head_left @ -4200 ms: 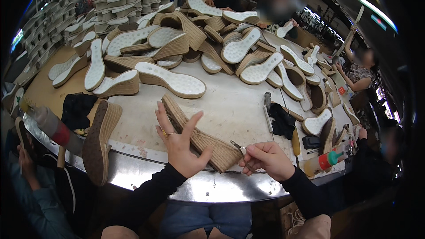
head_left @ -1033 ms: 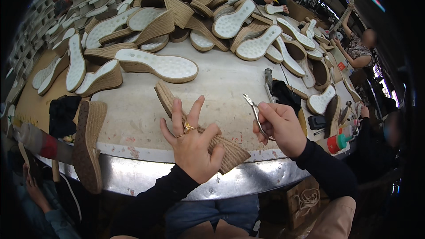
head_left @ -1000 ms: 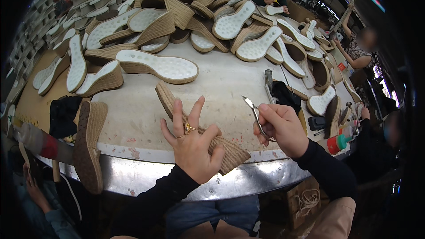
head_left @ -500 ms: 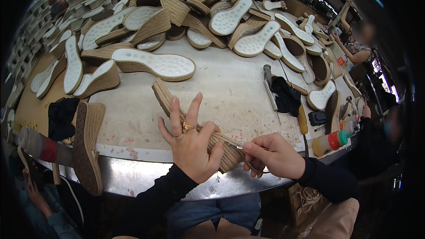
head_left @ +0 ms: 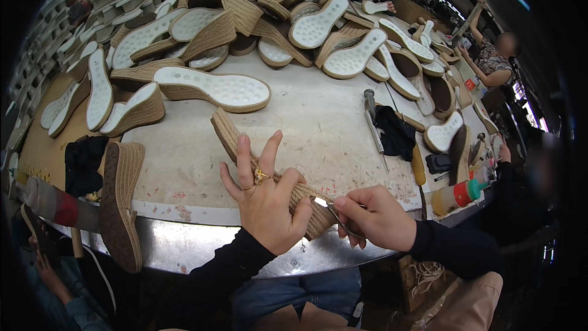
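Over at the left edge a jute-wrapped wedge sole (head_left: 122, 202) stands on its side at the table's steel rim (head_left: 202, 251); beside it the left hand (head_left: 266, 205) presses down on another rope-wrapped wedge sole (head_left: 229, 135), fingers splayed, thumb hooked round it; that sole lies on the worn tabletop, long axis running from far-left to near-right; the right hand (head_left: 373, 217) pinches small metal snips (head_left: 327, 208) against its near end.

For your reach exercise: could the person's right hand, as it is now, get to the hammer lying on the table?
Probably yes. The hammer lies beyond the right hand across bare table, nothing between. But that hand's grip is shut on a small metal tool at the rope-wrapped sole.
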Demonstrator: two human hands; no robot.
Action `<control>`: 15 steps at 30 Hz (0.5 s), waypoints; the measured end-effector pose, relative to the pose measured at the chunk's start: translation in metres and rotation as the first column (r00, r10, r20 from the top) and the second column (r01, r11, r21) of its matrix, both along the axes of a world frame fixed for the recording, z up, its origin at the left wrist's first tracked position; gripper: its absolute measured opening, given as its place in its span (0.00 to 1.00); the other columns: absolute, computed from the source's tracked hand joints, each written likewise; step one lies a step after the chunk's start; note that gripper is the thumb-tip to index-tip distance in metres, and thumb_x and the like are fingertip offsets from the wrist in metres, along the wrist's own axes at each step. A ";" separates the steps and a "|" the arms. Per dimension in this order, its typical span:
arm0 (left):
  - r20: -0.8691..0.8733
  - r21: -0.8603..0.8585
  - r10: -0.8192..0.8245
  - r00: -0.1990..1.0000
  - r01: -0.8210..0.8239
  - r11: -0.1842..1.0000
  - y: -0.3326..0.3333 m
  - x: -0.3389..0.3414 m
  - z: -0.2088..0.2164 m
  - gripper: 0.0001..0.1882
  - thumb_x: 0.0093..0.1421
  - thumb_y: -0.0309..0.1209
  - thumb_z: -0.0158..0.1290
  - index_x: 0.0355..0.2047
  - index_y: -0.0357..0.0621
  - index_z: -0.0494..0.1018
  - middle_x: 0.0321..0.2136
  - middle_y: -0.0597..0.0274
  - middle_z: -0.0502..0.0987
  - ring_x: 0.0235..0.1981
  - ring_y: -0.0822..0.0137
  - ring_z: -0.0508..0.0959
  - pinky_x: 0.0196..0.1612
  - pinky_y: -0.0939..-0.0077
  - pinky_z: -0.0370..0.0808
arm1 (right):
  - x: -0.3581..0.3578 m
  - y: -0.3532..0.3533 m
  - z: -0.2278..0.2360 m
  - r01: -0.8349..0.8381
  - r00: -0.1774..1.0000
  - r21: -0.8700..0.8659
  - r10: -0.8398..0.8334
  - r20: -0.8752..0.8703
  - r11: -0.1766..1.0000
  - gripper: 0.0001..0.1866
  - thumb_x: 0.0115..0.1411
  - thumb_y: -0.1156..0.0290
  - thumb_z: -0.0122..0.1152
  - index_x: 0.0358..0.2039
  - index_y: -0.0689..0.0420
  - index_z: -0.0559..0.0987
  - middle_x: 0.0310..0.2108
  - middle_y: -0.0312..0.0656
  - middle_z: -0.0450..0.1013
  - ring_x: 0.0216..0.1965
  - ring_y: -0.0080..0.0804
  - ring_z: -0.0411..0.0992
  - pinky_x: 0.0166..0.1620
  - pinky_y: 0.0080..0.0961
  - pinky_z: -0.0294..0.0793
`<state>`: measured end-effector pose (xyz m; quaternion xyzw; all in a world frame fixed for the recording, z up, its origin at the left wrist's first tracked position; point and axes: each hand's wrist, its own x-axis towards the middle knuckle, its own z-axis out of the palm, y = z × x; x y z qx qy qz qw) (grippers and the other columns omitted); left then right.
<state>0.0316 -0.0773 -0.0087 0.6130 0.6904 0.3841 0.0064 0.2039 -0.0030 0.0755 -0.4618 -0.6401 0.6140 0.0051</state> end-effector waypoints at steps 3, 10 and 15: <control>0.006 -0.004 -0.004 1.000 0.004 1.000 0.001 0.001 0.001 0.09 0.45 0.35 0.57 0.29 0.49 0.75 0.69 0.53 0.54 0.71 0.38 0.34 0.63 0.28 0.28 | -0.001 0.001 0.001 -0.009 1.000 0.018 0.008 0.021 1.000 0.20 0.71 0.61 0.49 0.28 0.64 0.75 0.20 0.37 0.74 0.16 0.20 0.71 0.18 0.18 0.70; 0.008 -0.011 -0.007 1.000 0.007 1.000 -0.002 0.000 0.003 0.09 0.45 0.34 0.57 0.28 0.51 0.76 0.70 0.53 0.53 0.72 0.37 0.34 0.63 0.27 0.28 | 0.002 0.018 0.009 0.110 0.970 -0.082 -0.125 -0.210 0.991 0.20 0.72 0.60 0.48 0.27 0.62 0.73 0.21 0.42 0.75 0.17 0.23 0.72 0.20 0.19 0.72; 0.089 0.065 -0.025 0.996 0.019 0.998 -0.004 -0.002 -0.001 0.13 0.46 0.35 0.57 0.33 0.51 0.80 0.67 0.50 0.58 0.71 0.37 0.39 0.64 0.29 0.29 | 0.010 0.010 0.005 0.092 0.951 0.027 -0.080 -0.297 0.995 0.18 0.72 0.63 0.49 0.29 0.63 0.74 0.23 0.41 0.76 0.21 0.22 0.73 0.27 0.19 0.74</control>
